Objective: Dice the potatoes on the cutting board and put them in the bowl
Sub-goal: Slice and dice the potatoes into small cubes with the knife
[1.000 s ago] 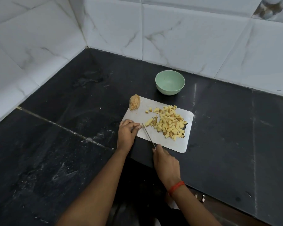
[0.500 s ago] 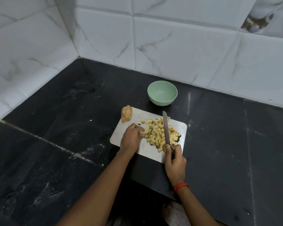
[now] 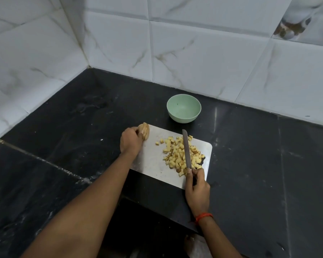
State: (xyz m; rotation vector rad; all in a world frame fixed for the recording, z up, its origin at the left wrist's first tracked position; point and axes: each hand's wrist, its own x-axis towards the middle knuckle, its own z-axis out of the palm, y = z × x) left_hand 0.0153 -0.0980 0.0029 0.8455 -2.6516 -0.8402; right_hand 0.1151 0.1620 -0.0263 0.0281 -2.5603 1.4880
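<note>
While left hand [image 3: 130, 141] grips potato [image 3: 145, 130] (board's corner), right hand [image 3: 197, 190] holds knife [image 3: 186, 148].

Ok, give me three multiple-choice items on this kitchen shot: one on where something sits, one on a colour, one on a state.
1. Where does the bowl sit relative to the cutting board?
A. On the board
B. On the counter beyond the board's far edge
C. Against the person's near side

2. What colour is the bowl?
A. Pale green
B. Red
C. Black

3. What is the left hand doing?
A. Resting flat on the counter
B. Holding the bowl
C. Gripping the uncut potato piece at the board's far left corner

Answers: 1 B, the bowl stands on dark counter past the board. 2 A, its inside and rim are pale green. 3 C, its fingers wrap the potato piece while the right hand holds the knife over the diced pile.
</note>
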